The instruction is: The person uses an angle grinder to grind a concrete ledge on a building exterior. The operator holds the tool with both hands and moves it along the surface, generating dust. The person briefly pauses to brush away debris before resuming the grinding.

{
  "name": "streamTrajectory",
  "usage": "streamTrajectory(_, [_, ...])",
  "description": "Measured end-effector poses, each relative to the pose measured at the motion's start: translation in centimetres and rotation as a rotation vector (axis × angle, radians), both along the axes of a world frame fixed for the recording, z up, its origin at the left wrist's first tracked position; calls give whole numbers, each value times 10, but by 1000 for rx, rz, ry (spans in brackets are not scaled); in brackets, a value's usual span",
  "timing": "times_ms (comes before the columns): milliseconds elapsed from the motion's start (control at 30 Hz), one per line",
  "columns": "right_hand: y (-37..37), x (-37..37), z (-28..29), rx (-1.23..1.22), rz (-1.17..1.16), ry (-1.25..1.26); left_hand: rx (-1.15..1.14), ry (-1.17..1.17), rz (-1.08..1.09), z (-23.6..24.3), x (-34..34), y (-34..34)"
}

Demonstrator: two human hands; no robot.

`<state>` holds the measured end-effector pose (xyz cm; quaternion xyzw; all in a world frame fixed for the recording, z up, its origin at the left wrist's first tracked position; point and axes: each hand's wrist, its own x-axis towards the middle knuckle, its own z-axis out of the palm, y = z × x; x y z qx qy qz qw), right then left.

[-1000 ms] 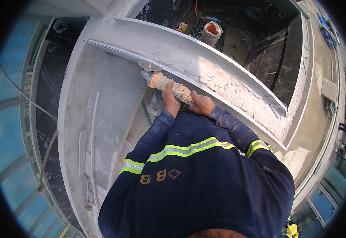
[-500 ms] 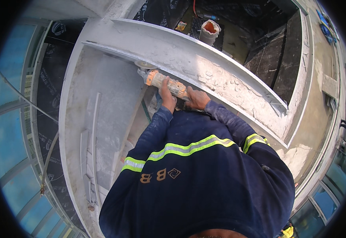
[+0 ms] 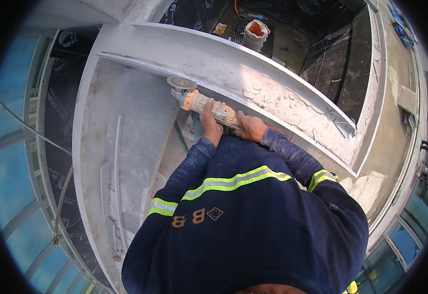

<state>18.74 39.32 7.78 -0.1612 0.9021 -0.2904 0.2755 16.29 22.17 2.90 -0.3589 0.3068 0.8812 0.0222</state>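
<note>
Both my hands are closed around a dusty orange angle grinder (image 3: 196, 101). My left hand (image 3: 210, 122) grips the middle of its body. Farther back, my right hand (image 3: 250, 126) wraps the rear end. The round disc (image 3: 182, 83) at the far left end lies over the thin metal edge strip (image 3: 140, 64) of the dusty concrete ledge (image 3: 199, 56). Whether the disc touches the strip I cannot tell. Dark blue sleeves with reflective bands cover my arms.
Beyond the ledge lies a dark-lined pit with a white pipe (image 3: 256, 35) standing in it. Loose rubble (image 3: 268, 98) covers the ledge's sunlit part. Thin strips (image 3: 118, 171) lean at the left. A cable (image 3: 32, 130) crosses near the blue glass panels (image 3: 10, 171).
The grinder's disc now shows more of its round face and sits slightly higher against the strip. Both hands have shifted slightly to the right with the tool.
</note>
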Motion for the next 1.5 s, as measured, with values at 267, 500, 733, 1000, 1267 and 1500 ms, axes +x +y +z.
streamTrajectory(267, [-14,-22,-34,-44,5,48,-70,28,-5,-16,-24,-13])
streamTrajectory(500, [-14,-20,-25,-23,17,36,-59,29,3,-18,-21,-16])
streamTrajectory(733, [-1,-4,-3,2,2,-25,7,-13,38,2,-4,1])
streamTrajectory(1000, [-9,-14,-15,-15,18,15,-36,13,39,-14,-16,-7])
streamTrajectory(1267, [-14,-23,-21,-13,24,13,-62,-7,47,-12,-26,-11])
streamTrajectory(1500, [1,-3,-3,-6,8,-15,3,-14,24,3,-3,1])
